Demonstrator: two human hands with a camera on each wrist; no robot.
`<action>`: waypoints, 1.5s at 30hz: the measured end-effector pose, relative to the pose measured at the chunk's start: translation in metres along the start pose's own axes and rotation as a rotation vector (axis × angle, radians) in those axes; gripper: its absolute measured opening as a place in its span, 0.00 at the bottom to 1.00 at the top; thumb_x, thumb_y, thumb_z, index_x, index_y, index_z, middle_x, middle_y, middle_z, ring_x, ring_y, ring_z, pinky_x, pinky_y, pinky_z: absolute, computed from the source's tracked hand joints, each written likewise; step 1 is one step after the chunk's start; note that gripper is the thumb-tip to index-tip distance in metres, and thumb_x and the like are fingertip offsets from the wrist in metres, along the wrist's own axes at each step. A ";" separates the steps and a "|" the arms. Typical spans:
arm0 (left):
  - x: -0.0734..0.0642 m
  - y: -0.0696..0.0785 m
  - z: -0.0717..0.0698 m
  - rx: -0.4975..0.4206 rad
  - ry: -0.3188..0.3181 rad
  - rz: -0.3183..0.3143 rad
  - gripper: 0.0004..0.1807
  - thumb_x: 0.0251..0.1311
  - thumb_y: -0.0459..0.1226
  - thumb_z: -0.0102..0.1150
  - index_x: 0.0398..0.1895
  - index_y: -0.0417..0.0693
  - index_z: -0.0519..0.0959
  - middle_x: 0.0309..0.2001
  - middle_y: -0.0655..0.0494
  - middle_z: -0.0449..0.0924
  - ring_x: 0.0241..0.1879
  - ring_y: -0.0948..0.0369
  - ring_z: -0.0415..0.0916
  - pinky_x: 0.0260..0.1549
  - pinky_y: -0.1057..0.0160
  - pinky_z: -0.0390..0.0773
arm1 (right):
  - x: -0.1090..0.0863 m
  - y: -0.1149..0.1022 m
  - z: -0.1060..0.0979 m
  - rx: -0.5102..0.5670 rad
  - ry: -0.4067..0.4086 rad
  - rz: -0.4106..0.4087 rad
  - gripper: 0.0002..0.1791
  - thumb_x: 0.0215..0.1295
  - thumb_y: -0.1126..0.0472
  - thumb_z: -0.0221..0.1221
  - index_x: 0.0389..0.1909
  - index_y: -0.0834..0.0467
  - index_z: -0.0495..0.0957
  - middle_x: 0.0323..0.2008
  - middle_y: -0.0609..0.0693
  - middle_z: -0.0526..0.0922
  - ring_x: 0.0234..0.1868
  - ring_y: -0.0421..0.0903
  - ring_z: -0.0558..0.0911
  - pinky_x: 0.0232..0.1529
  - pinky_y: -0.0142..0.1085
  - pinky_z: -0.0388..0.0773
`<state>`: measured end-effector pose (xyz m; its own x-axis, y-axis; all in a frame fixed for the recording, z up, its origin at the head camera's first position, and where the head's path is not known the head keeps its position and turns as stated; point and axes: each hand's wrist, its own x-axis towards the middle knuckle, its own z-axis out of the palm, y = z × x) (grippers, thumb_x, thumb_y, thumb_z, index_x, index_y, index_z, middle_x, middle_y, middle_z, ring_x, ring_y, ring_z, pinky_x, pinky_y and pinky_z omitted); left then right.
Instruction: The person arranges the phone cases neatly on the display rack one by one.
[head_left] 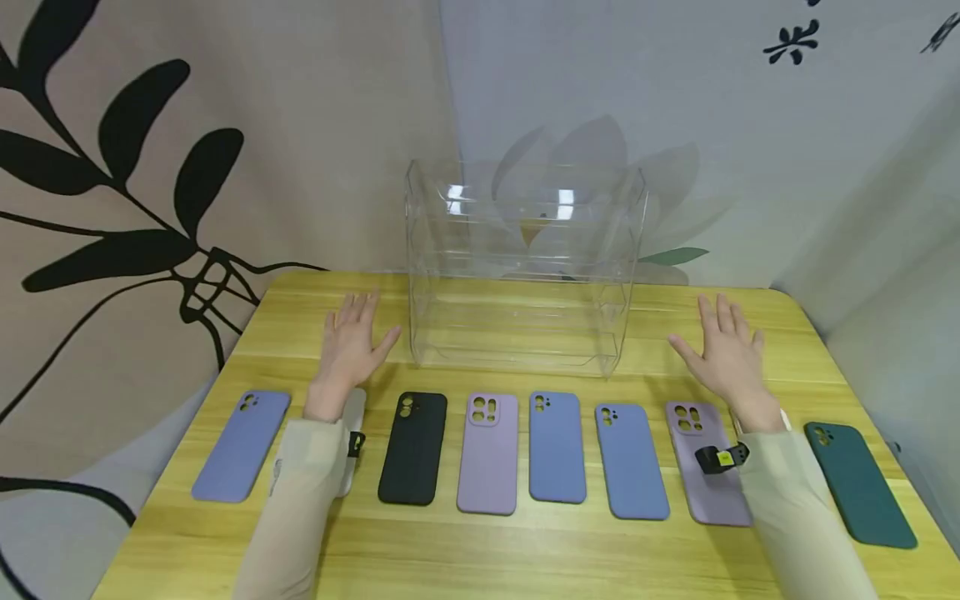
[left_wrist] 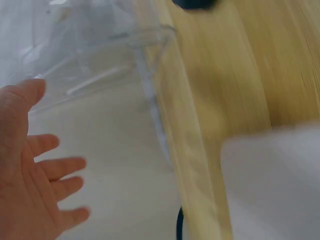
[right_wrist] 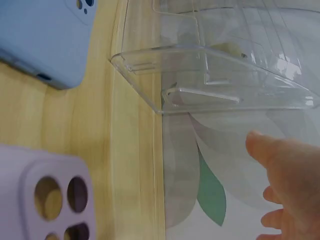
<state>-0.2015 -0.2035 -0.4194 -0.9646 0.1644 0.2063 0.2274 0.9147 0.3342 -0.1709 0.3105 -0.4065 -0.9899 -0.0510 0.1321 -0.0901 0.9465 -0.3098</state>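
Observation:
My left hand (head_left: 351,350) is spread with straight fingers to the left of a clear acrylic tiered stand (head_left: 517,364). On the stand's other side, my right hand (head_left: 726,358) is likewise spread; neither hand holds anything. Phone cases lie in a row in front of the stand. From the left come a violet-blue case (head_left: 242,447), a pale case (head_left: 352,417) partly covered by my left arm, a black case (head_left: 413,450) and a lilac case (head_left: 487,458). Further right are two blue cases (head_left: 557,450) (head_left: 633,462), a mauve case (head_left: 701,429) and a dark green case (head_left: 862,483).
A wooden table (head_left: 420,558) bears everything, its back edge against a patterned wall covering (head_left: 315,125). A pale object is mostly hidden by my right forearm. A dark cable (head_left: 82,492) shows at the lower left. Each wrist wears a small black device (head_left: 716,458).

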 end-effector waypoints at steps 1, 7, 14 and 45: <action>-0.001 0.001 0.001 -0.044 0.009 0.018 0.38 0.67 0.50 0.47 0.71 0.37 0.51 0.69 0.33 0.51 0.69 0.39 0.42 0.65 0.36 0.42 | -0.003 0.002 0.000 0.008 0.022 -0.006 0.45 0.68 0.38 0.44 0.73 0.63 0.41 0.71 0.69 0.39 0.70 0.68 0.40 0.58 0.74 0.38; -0.005 0.012 0.006 -0.293 0.035 0.105 0.31 0.67 0.40 0.51 0.67 0.31 0.58 0.65 0.34 0.60 0.65 0.40 0.56 0.64 0.43 0.57 | -0.024 0.023 -0.001 0.048 0.153 -0.012 0.40 0.68 0.49 0.52 0.68 0.72 0.50 0.65 0.76 0.51 0.63 0.75 0.53 0.57 0.70 0.52; -0.002 0.020 0.019 -0.477 0.142 0.201 0.26 0.64 0.32 0.53 0.63 0.28 0.63 0.60 0.34 0.67 0.60 0.42 0.64 0.60 0.45 0.65 | -0.050 0.053 -0.006 0.146 0.171 0.129 0.36 0.68 0.57 0.52 0.67 0.74 0.50 0.62 0.78 0.57 0.61 0.75 0.56 0.59 0.68 0.54; -0.009 0.058 -0.001 -0.774 0.184 -0.007 0.18 0.60 0.20 0.49 0.54 0.21 0.68 0.49 0.27 0.71 0.48 0.38 0.73 0.44 0.42 0.78 | -0.112 0.148 0.000 -0.044 -0.131 0.603 0.47 0.60 0.49 0.59 0.65 0.77 0.49 0.56 0.82 0.56 0.54 0.77 0.59 0.51 0.66 0.65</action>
<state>-0.1799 -0.1523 -0.4011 -0.9442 0.0344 0.3277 0.3147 0.3884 0.8661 -0.0735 0.4564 -0.4676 -0.8707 0.4609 -0.1714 0.4911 0.8332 -0.2542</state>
